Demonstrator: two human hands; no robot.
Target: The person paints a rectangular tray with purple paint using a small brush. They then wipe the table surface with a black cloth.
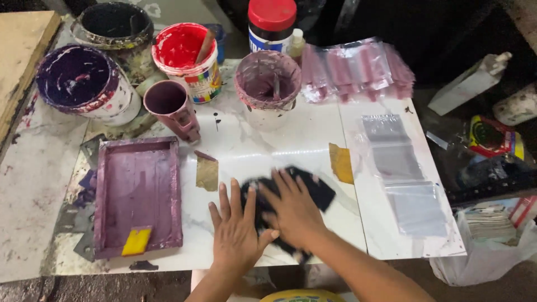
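Near the surface's [313, 140] front edge, both hands pressed flat, fingers spread, on a dark cloth [313, 187], left hand [235, 229] beside right hand [291, 210], probably steadying it; 1 purple tray [137, 193] lay left.

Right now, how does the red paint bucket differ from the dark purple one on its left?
The red paint bucket is coated bright red inside, the dark purple bucket deep violet. The red one is narrower and has a stick standing in it; the purple one is wider and shows no stick. The red one stands upright, the purple one tilts toward the camera. Both are open, paint-smeared and white outside, and far from both hands.
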